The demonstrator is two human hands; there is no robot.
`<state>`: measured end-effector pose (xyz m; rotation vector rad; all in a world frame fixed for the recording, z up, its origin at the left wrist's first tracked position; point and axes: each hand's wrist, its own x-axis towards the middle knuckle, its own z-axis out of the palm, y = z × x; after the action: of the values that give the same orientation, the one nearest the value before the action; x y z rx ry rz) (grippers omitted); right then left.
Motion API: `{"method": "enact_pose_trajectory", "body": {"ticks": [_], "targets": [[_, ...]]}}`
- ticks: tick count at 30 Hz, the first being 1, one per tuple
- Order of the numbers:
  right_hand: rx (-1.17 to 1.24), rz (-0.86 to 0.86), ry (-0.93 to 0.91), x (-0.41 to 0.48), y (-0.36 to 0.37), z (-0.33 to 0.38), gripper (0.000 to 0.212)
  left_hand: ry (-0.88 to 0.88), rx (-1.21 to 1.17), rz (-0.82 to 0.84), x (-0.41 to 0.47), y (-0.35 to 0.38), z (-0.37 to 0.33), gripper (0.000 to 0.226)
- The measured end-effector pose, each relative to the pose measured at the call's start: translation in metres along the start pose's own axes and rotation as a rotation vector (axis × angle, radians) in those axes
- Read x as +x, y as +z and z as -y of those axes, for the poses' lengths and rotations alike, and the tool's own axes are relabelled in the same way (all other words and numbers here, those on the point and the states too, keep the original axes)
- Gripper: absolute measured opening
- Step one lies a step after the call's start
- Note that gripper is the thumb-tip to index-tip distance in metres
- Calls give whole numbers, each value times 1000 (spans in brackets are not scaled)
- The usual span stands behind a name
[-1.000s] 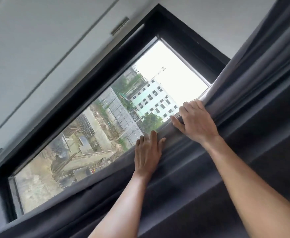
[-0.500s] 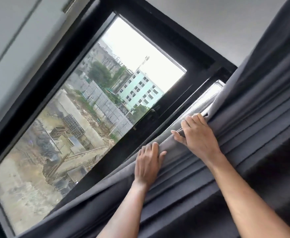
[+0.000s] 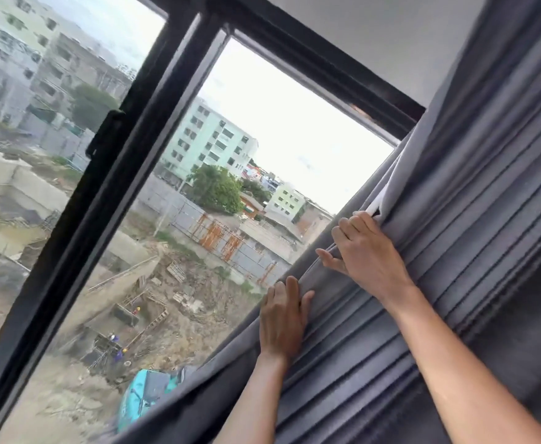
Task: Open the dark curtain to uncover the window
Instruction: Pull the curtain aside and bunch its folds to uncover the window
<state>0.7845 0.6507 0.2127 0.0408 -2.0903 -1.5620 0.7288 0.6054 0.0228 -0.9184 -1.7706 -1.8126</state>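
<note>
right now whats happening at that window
A person is drawing a dark curtain aside with both bare hands. The left hand and the right hand both grip its bunched leading edge. Much of the window is uncovered; its right side is hidden behind the fabric.

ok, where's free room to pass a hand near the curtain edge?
Free: bare glass between the black centre window frame bar and the dark grey pleated curtain edge. Crowded: the edge itself, where left hand and right hand press the bunched folds.
</note>
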Motion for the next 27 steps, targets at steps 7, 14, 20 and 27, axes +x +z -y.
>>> {"method": "enact_pose_trajectory", "body": {"ticks": [7, 14, 20, 27], "targets": [[-65, 94, 68, -179, -6, -73, 47, 43, -91, 143, -101, 106, -111, 43], [-158, 239, 117, -330, -7, -137, 47, 36, -196, 258, -188, 202, -210, 47], [-211, 313, 151, -427, -5, -179, 44, 46, -223, 356, -240, 264, -274, 51], [-272, 320, 160, -464, -8, -189, 41, 57, -242, 418, -264, 279, -299, 48]]}}
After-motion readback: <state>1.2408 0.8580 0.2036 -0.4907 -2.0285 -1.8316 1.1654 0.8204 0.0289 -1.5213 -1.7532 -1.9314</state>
